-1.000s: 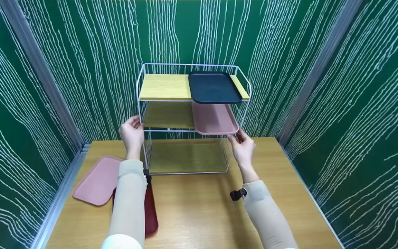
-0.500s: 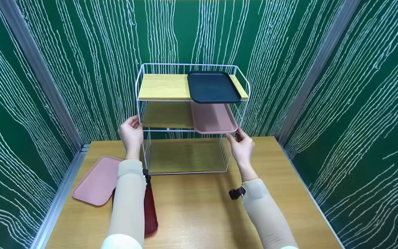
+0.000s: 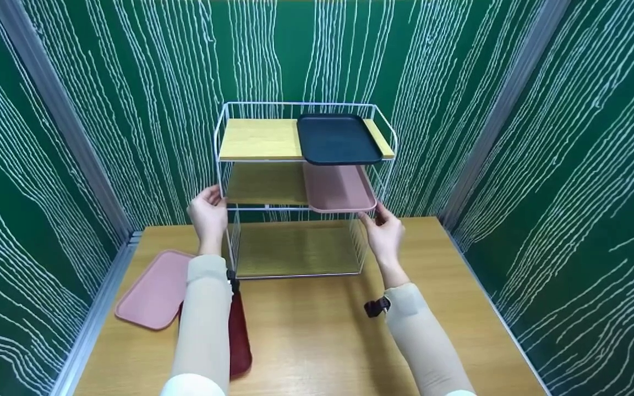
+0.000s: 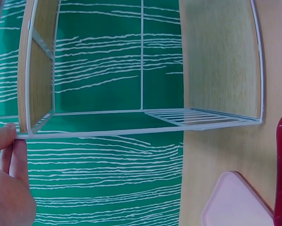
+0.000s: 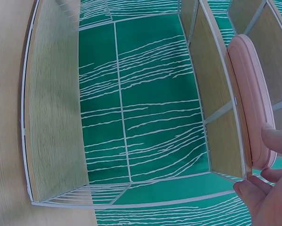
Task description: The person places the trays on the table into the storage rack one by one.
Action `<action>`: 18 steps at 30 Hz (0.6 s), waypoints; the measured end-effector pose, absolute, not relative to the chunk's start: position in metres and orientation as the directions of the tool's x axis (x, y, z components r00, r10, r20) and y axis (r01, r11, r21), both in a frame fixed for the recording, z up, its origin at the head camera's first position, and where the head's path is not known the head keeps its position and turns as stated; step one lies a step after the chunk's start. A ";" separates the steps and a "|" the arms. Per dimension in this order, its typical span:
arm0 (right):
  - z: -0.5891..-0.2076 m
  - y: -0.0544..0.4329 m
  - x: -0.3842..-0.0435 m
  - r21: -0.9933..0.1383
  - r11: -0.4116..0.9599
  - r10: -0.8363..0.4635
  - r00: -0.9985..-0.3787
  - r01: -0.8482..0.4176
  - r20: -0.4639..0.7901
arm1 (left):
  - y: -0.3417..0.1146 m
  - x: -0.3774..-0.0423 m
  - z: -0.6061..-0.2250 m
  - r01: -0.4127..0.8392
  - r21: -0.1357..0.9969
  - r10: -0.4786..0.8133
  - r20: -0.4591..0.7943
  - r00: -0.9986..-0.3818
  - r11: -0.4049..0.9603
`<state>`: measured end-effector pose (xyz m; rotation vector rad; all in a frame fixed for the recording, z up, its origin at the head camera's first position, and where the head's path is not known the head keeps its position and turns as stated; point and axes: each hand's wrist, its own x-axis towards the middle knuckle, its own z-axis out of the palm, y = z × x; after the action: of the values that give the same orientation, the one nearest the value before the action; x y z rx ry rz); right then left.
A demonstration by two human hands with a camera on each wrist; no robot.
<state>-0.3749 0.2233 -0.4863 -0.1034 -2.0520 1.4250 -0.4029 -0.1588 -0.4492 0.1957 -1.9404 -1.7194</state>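
Since it looks like smooth, stiff plastic, the pink rounded tray (image 3: pixel 340 188) on the right of the middle wooden shelf (image 3: pixel 266 184) is probably light and slippery, best held by its near rim. The grip of the right hand (image 3: pixel 386 234) pinches its near right corner, maybe the rack too. The left hand (image 3: pixel 208 220) pinches the left side of the white wire rack (image 3: pixel 295 250).

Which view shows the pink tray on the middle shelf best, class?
The head view: the pink tray shows most of its upper face, though the black tray hides its far end. The right wrist view shows it nearly edge-on, held by the right hand. The left wrist view does not show it.
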 end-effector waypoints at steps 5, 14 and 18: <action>-0.489 0.230 -0.374 -0.874 0.375 0.404 -0.793 -0.311 0.455 | -0.160 -0.403 -0.452 0.237 0.957 -0.444 0.288 -0.848 0.168; -0.479 0.255 -0.382 -0.854 0.383 0.425 -0.753 -0.354 0.503 | -0.159 -0.403 -0.452 0.242 0.950 -0.458 0.307 -0.834 0.196; -0.470 0.265 -0.389 -0.852 0.405 0.374 -0.791 -0.331 0.484 | -0.159 -0.403 -0.450 0.229 0.957 -0.454 0.287 -0.844 0.179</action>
<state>-0.3891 0.2652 -0.4702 -0.0366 -2.0294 1.4313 -0.4031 -0.1588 -0.4499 0.2110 -1.9401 -1.7147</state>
